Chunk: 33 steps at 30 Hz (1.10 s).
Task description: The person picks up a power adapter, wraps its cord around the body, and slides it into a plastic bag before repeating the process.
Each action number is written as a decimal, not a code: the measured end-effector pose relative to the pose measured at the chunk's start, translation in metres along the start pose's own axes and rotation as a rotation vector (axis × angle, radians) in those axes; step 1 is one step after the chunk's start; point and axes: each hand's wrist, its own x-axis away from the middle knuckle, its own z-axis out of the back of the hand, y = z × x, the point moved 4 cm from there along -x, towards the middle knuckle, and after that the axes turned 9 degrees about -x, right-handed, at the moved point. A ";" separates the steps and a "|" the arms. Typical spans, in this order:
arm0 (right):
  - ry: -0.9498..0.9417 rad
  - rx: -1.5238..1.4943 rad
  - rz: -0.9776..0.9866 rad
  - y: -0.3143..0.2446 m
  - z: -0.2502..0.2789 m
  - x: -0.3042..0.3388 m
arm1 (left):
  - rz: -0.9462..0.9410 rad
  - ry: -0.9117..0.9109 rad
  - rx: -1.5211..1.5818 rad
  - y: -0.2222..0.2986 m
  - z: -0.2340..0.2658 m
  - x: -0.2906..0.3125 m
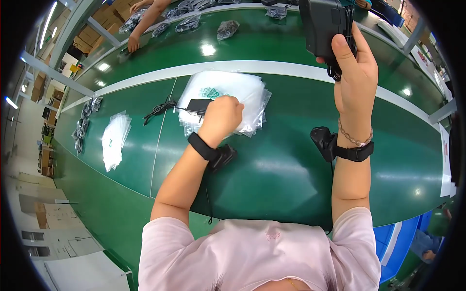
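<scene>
Gripped tight in the right hand (pixel 357 72) is a black power brick (pixel 323 24), held up high over the far side of the green worktop (pixel 272 179), with its black cord (pixel 336 72) bunched under the fingers. The left hand (pixel 221 116) is closed on the top bag of a pile of clear plastic bags (pixel 242 92) that lies in the middle of the worktop, past the white line. A second black brick (pixel 198 105) with a loose cord lies just beside that pile, toward the left edge. A smaller pile of bags (pixel 114 138) sits well apart, near the left edge.

It looks like the bagging step: one bag is being picked. Next, I think, the bag must be pulled open wide, then the brick and cord slipped in.

Another person's hand (pixel 133 43) rests at the far edge, by some filled bags (pixel 187 24).
</scene>
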 end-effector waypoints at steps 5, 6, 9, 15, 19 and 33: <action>-0.007 0.047 0.027 0.000 0.001 -0.001 | 0.195 -0.101 0.261 -0.019 0.029 -0.013; -0.003 0.051 0.027 0.001 0.000 -0.001 | 0.253 -0.136 0.247 -0.027 0.035 -0.016; 0.005 0.055 0.031 0.004 -0.001 -0.001 | 0.369 -0.199 0.218 -0.039 0.044 -0.018; 0.030 0.084 -0.003 0.012 -0.003 -0.001 | 0.516 -0.200 0.935 -0.053 0.029 -0.011; -0.018 0.007 -0.044 0.013 -0.012 0.002 | 0.490 -0.071 1.090 -0.050 0.031 -0.004; 0.215 -0.293 -0.820 0.051 0.021 0.084 | -0.040 -0.158 0.638 0.091 -0.004 -0.015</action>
